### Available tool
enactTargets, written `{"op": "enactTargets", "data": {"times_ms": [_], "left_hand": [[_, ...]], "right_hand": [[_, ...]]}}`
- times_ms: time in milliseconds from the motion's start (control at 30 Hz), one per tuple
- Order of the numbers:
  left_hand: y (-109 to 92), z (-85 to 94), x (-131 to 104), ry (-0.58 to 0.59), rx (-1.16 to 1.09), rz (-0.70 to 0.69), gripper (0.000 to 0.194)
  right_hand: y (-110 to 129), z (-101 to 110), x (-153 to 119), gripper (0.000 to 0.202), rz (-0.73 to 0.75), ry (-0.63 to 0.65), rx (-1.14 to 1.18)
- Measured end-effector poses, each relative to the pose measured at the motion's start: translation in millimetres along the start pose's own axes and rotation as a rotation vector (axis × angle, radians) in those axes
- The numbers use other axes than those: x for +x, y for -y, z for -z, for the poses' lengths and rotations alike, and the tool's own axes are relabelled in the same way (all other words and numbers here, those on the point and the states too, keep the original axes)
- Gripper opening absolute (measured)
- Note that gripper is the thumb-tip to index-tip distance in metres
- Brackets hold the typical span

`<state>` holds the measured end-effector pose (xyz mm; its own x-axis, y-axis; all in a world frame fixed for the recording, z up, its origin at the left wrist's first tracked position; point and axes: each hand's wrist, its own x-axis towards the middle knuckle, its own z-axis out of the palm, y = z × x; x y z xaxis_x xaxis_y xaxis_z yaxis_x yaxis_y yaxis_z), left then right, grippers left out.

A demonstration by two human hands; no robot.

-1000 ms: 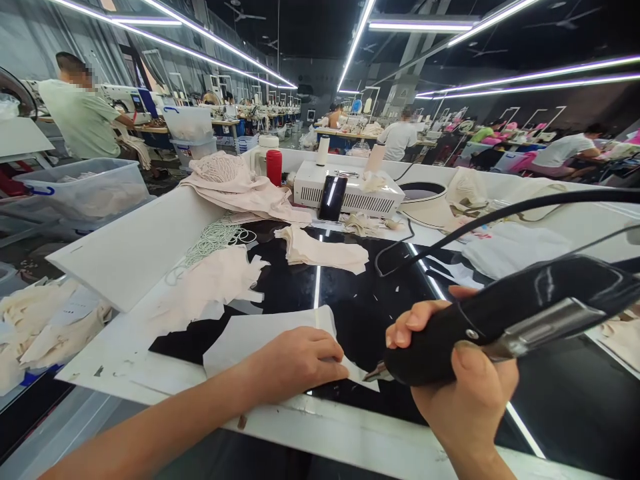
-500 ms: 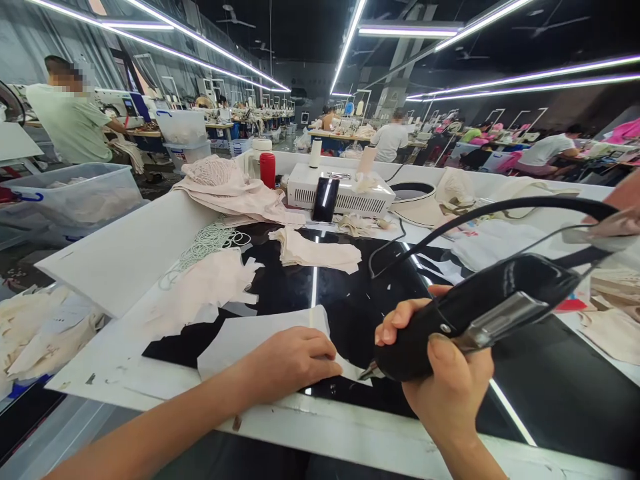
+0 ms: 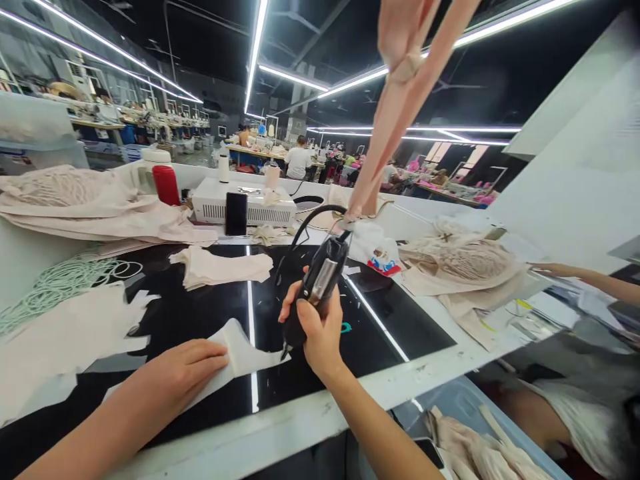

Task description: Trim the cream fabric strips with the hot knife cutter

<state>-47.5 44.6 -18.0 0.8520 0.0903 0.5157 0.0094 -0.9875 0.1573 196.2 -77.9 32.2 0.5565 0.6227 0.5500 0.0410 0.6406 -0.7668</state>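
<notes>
Thin white panel (image 3: 253, 359): black corded tool (image 3: 295, 328) at narrow end, completion unclear. Left hand (image 3: 183, 367) open atop; right hand (image 3: 324, 330) gripping tool.

Lying palm-down with left hand (image 3: 175, 373), fingers (image 3: 207, 351) close together, extended rightward. Reaching in from lower left with left forearm (image 3: 85, 433). Closed in a grip with right hand (image 3: 323, 327), thumb (image 3: 309, 318) uppermost; angled up-left with right forearm (image 3: 385, 427).

No text, label, brand, number or sign is readable.
</notes>
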Motion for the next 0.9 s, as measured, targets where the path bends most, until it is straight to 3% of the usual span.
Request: {"op": "enactTargets", "data": {"times_ms": [200,367,500,600,733,900], "left_hand": [[-20,-2.8,2,0.094,-0.022,0.09,0.038],[-41,-13.2,12,0.081,-0.119,0.193,0.028],[-56,-1.7,27,0.283,-0.249,0.411,0.028],[-61,9.3,44,0.399,-0.193,0.473,0.023],[-48,8.8,65,0.346,-0.084,0.367,0.008],[-21,-8.4,80,0.285,-0.25,0.207,0.039]], "right_hand": [[-3,-1,15,0.03,-0.016,0.004,-0.048],[-6,-2,23,0.034,-0.008,-0.018,-0.07],[-3,-2,21,0.028,-0.006,-0.037,-0.069],[-1,2,18,0.024,-0.009,-0.047,-0.045],[-1,8,17,0.021,-0.001,-0.029,0.0],[-2,9,15,0.023,0.012,-0.014,0.006]]}}
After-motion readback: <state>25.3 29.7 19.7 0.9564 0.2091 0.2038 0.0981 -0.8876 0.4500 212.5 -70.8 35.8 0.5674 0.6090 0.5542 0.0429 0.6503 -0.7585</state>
